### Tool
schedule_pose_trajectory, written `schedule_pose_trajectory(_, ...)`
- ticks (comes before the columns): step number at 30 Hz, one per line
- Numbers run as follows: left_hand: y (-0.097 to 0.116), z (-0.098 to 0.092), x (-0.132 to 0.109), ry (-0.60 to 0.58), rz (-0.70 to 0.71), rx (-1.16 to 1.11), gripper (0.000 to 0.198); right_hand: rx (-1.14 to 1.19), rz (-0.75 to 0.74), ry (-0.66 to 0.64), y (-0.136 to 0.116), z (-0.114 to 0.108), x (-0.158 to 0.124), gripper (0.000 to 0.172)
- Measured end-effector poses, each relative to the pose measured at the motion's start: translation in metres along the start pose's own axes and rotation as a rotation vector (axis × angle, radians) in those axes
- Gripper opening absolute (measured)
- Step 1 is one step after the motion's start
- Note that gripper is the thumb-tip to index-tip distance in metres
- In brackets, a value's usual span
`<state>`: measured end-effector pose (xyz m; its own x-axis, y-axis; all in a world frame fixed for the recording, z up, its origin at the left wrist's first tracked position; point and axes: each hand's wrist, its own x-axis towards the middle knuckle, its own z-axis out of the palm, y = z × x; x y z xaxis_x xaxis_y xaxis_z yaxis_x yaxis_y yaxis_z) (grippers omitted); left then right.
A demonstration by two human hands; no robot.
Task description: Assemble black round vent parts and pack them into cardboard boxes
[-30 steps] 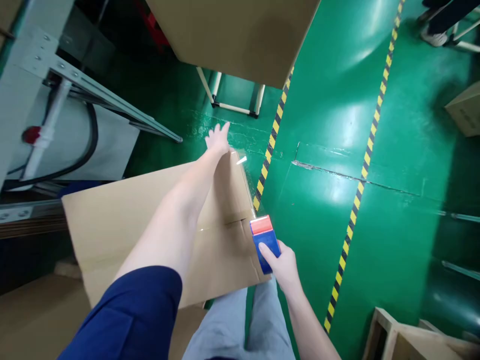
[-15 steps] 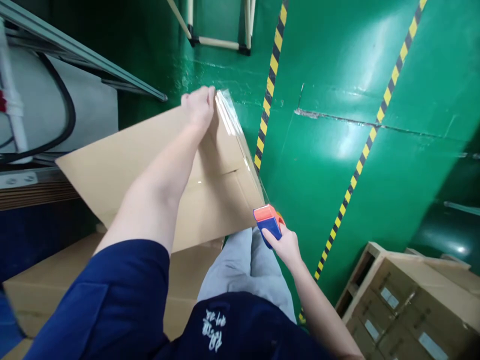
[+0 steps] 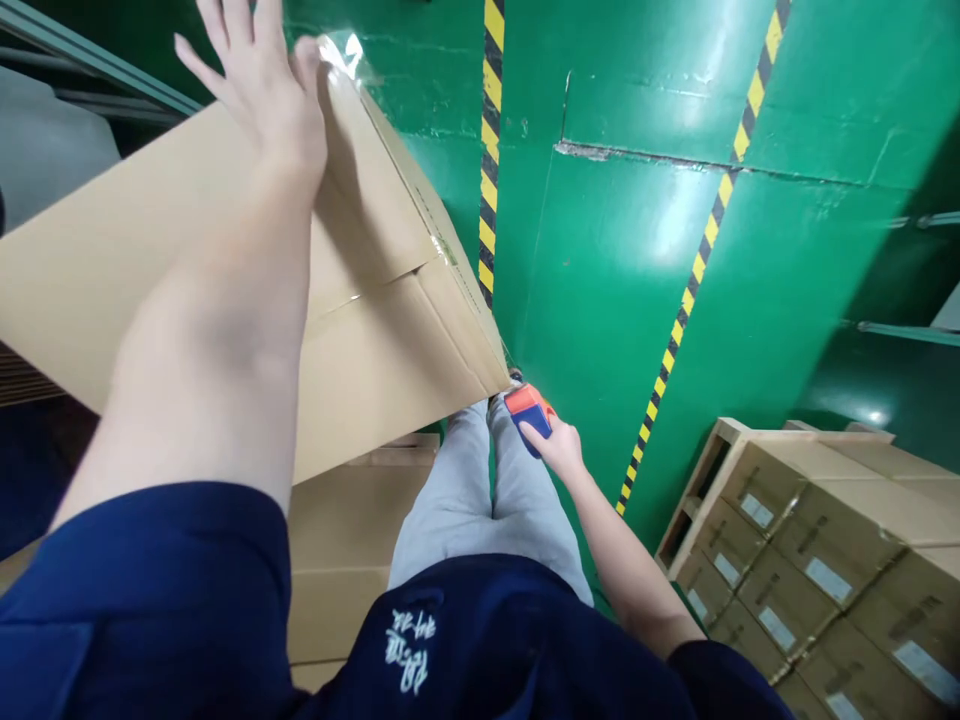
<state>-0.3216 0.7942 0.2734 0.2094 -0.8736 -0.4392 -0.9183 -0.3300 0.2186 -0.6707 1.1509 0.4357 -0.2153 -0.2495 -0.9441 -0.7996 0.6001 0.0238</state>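
A large cardboard box is held up tilted in front of my body, its open flap reaching left. My left hand rests at the box's far upper edge, fingers spread, with the thumb side near the corner. Shiny clear tape sticks out past that corner. My right hand grips a red and blue tape dispenser just off the box's near right corner. Whether tape runs between the dispenser and the box is hard to make out.
Labelled cartons are stacked by a wooden pallet at lower right. More cardboard lies below the box. Yellow-black striped lines cross the green floor. A metal rail is at upper left.
My left hand has gone from gripping the box edge to spread fingers. In view, hand and box have shifted up and left. The dispenser stays by the near corner in my right hand.
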Motion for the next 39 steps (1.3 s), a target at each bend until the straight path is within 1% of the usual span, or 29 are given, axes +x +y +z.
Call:
schedule_pose_trajectory(1, -0.001, -0.001, -0.029, 0.051, 0.047, 0.001, 0.080, -0.061, -0.004, -0.007, -0.005, 0.000, 0.011, 0.054)
schedule_pose_trajectory(2, -0.005, -0.002, -0.066, 0.125, 0.121, 0.002, 0.084, -0.115, 0.002, -0.014, -0.008, -0.001, 0.019, 0.055)
schedule_pose_trajectory(3, -0.010, -0.002, -0.110, 0.070, 0.215, -0.031, 0.082, -0.153, 0.022, -0.014, -0.009, -0.003, 0.025, 0.056)
schedule_pose_trajectory(4, -0.017, -0.002, -0.159, -0.065, 0.304, -0.076, 0.083, -0.184, 0.052, -0.011, -0.006, -0.006, 0.028, 0.057)
schedule_pose_trajectory(5, -0.026, 0.000, -0.208, -0.223, 0.350, -0.111, 0.090, -0.209, 0.087, -0.007, 0.001, -0.011, 0.028, 0.057)
schedule_pose_trajectory(6, -0.035, 0.004, -0.253, -0.388, 0.366, -0.116, 0.098, -0.231, 0.118, 0.001, 0.010, -0.016, 0.026, 0.058)
schedule_pose_trajectory(7, -0.044, 0.008, -0.293, -0.534, 0.362, -0.105, 0.096, -0.250, 0.136, 0.012, 0.021, -0.022, 0.022, 0.058)
schedule_pose_trajectory(8, -0.051, 0.013, -0.323, -0.614, 0.353, -0.088, 0.089, -0.265, 0.135, 0.026, 0.033, -0.028, 0.017, 0.058)
schedule_pose_trajectory(9, -0.054, 0.019, -0.344, -0.622, 0.330, -0.068, 0.083, -0.272, 0.123, 0.044, 0.044, -0.035, 0.012, 0.056)
schedule_pose_trajectory(10, -0.053, 0.023, -0.355, -0.615, 0.322, -0.056, 0.079, -0.262, 0.100, 0.061, 0.054, -0.042, 0.007, 0.054)
schedule_pose_trajectory(12, -0.038, 0.031, -0.352, -0.548, 0.328, -0.055, 0.077, -0.157, 0.001, 0.084, 0.063, -0.056, -0.004, 0.050)
schedule_pose_trajectory(15, 0.010, 0.032, -0.321, -0.461, 0.320, -0.151, 0.084, 0.151, -0.240, 0.086, 0.052, -0.073, -0.018, 0.050)
schedule_pose_trajectory(16, 0.029, 0.030, -0.312, -0.436, 0.281, -0.232, 0.086, 0.237, -0.321, 0.082, 0.043, -0.077, -0.022, 0.051)
schedule_pose_trajectory(18, 0.064, 0.023, -0.302, -0.426, 0.119, -0.530, 0.082, 0.334, -0.442, 0.074, 0.023, -0.082, -0.031, 0.052)
schedule_pose_trajectory(20, 0.087, 0.013, -0.306, -0.490, -0.057, -0.857, 0.067, 0.355, -0.526, 0.064, 0.005, -0.083, -0.037, 0.050)
schedule_pose_trajectory(21, 0.092, 0.009, -0.312, -0.568, -0.135, -1.011, 0.066, 0.350, -0.558, 0.055, -0.002, -0.081, -0.040, 0.049)
schedule_pose_trajectory(22, 0.093, 0.004, -0.319, -0.660, -0.207, -1.149, 0.067, 0.339, -0.586, 0.041, -0.008, -0.078, -0.043, 0.047)
schedule_pose_trajectory(24, 0.083, -0.005, -0.337, -0.815, -0.345, -1.373, 0.061, 0.307, -0.631, -0.008, -0.019, -0.068, -0.047, 0.045)
schedule_pose_trajectory(25, 0.073, -0.008, -0.347, -0.857, -0.418, -1.467, 0.054, 0.289, -0.649, -0.042, -0.025, -0.060, -0.049, 0.044)
schedule_pose_trajectory(26, 0.060, -0.012, -0.357, -0.856, -0.476, -1.525, 0.049, 0.269, -0.664, -0.081, -0.032, -0.050, -0.051, 0.043)
schedule_pose_trajectory(28, 0.028, -0.016, -0.375, -0.759, -0.532, -1.513, 0.038, 0.233, -0.672, -0.141, -0.051, -0.024, -0.057, 0.043)
schedule_pose_trajectory(30, -0.016, -0.020, -0.383, -0.661, -0.541, -1.434, 0.030, 0.212, -0.646, -0.167, -0.076, 0.010, -0.068, 0.043)
schedule_pose_trajectory(32, -0.078, -0.030, -0.375, -0.552, -0.530, -1.369, 0.024, 0.210, -0.609, -0.201, -0.100, 0.047, -0.086, 0.045)
schedule_pose_trajectory(34, -0.159, -0.050, -0.349, -0.328, -0.532, -1.267, 0.016, 0.218, -0.582, -0.265, -0.114, 0.085, -0.111, 0.045)
schedule_pose_trajectory(35, -0.205, -0.064, -0.328, -0.168, -0.541, -1.178, 0.012, 0.222, -0.565, -0.303, -0.116, 0.103, -0.125, 0.044)
schedule_pose_trajectory(36, -0.251, -0.079, -0.305, 0.048, -0.566, -1.032, 0.008, 0.229, -0.541, -0.335, -0.116, 0.121, -0.139, 0.043)
schedule_pose_trajectory(37, -0.295, -0.093, -0.279, 0.198, -0.563, -0.888, 0.004, 0.242, -0.510, -0.353, -0.114, 0.138, -0.153, 0.043)
schedule_pose_trajectory(38, -0.334, -0.106, -0.252, 0.300, -0.541, -0.744, 0.004, 0.258, -0.473, -0.359, -0.110, 0.154, -0.166, 0.044)
schedule_pose_trajectory(39, -0.368, -0.116, -0.226, 0.354, -0.526, -0.622, 0.006, 0.275, -0.431, -0.354, -0.108, 0.169, -0.177, 0.046)
